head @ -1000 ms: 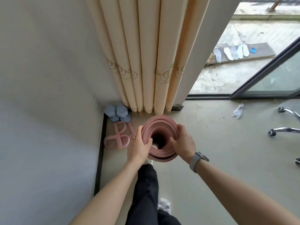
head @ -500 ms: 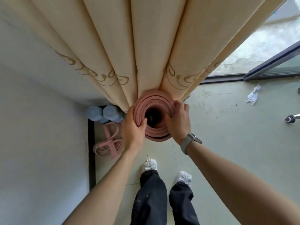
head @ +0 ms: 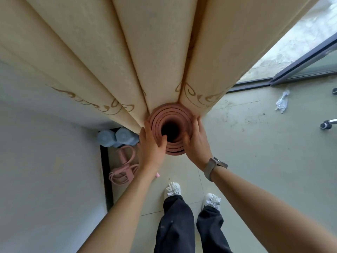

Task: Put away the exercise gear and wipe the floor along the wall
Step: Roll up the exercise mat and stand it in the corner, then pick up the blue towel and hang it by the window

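Both hands [head: 151,145] [head: 197,141] clasp rolled mat [head: 175,152] rim, against curtain [head: 160,70].

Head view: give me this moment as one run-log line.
step: stowing mat | left hand: grips rolled mat rim | right hand: grips rim | mat: upright against curtain | dumbbells: by wall

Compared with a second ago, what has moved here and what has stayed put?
The rolled pink mat, held upright by the left hand and right hand, went forward until its top pressed into the curtain. Both hands kept gripping its rim. The dumbbells and pink resistance band stayed put.
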The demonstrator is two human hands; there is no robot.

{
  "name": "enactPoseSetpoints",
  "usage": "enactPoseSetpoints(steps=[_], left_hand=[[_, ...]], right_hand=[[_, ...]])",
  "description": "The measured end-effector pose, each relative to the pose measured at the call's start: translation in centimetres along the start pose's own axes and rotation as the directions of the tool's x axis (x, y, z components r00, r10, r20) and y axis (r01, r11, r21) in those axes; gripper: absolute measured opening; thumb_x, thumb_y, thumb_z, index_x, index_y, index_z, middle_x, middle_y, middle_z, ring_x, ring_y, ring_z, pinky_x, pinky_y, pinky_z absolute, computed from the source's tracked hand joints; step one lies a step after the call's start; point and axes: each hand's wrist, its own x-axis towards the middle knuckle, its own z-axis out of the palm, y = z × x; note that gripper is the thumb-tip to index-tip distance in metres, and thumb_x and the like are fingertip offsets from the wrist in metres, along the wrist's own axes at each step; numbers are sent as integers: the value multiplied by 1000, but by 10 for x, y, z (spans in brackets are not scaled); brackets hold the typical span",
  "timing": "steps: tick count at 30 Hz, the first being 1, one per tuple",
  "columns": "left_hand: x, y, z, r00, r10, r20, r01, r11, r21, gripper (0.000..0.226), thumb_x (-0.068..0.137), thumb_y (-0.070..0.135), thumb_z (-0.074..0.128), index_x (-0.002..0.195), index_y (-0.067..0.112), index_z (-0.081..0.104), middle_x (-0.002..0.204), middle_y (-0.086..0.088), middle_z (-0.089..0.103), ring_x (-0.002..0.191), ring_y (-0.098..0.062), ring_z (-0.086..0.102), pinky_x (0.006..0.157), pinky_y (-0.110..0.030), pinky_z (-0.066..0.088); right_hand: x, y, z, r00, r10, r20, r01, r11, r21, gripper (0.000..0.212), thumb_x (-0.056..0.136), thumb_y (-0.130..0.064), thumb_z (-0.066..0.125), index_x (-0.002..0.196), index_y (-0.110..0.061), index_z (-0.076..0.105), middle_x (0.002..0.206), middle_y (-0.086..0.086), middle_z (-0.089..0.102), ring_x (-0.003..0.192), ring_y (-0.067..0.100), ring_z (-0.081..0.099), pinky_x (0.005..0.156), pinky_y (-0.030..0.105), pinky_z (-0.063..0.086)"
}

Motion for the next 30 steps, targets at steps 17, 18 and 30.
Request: enactPoseSetpoints(steps=[17,18,30], left_hand=[[-177,207,43,757,432,490,-646,610,459,41,93,26,44,132,13,45,139,-5,45,129,-23,40,105,-36,29],[-195,229,64,694,501,517,-717,543,437,38,90,25,46,125,11,53,130,-7,54,119,-26,51,98,-38,38],[-579,360,352,-179,424,888,-968,-238,-82,38,95,27,37,132,20,43,137,1,46,127,-21,39,106,-35,23]], right_hand=[[-203,72,-246,944,301,-138,-330,890,-315,39,92,-23,33,128,-17,47,131,3,51,123,23,43,104,35,29],[-228,88,-268,920,336,-200,-383,877,-288,44,89,-26,29,128,-17,47,129,3,52,122,23,44,103,34,30],[-635,296,-397,56,703,-709,-786,469,403,47,73,-26,28,83,-5,69,77,12,70,77,34,66,76,43,52]])
